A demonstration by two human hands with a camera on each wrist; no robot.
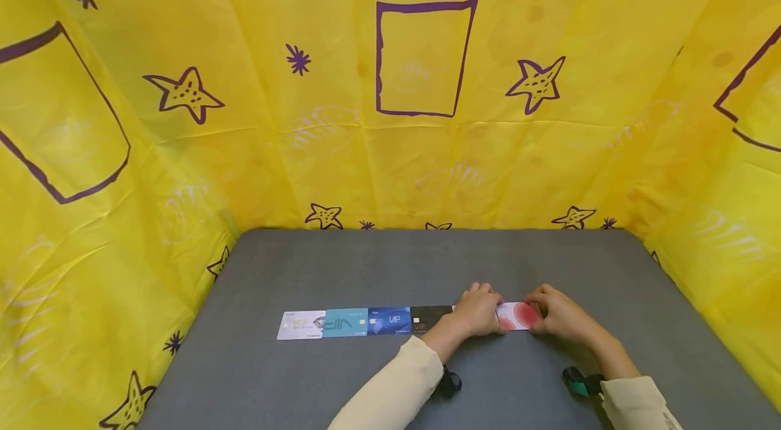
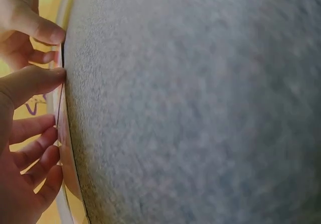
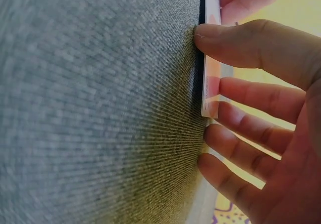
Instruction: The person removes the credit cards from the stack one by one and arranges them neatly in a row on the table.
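Note:
A white card with pink and red circles [image 1: 515,316] lies at the right end of a row of cards in the head view. My right hand [image 1: 561,313] pinches its right end, thumb at the near edge and index finger at the far side. Across from it, my left hand [image 1: 477,310] grips the left end of the same card between thumb and fingers, covering the part of the row beneath. In the right wrist view the thin edge of the card [image 3: 211,68] shows beside the right thumb. Left of the left hand lies a black VIP card [image 1: 427,316].
Leftward the row continues with a dark blue VIP card [image 1: 388,321], a teal card [image 1: 344,323] and a white VIP card [image 1: 299,326], edge to edge. The grey table [image 1: 293,382] is walled by yellow cloth [image 1: 342,165] with purple drawings.

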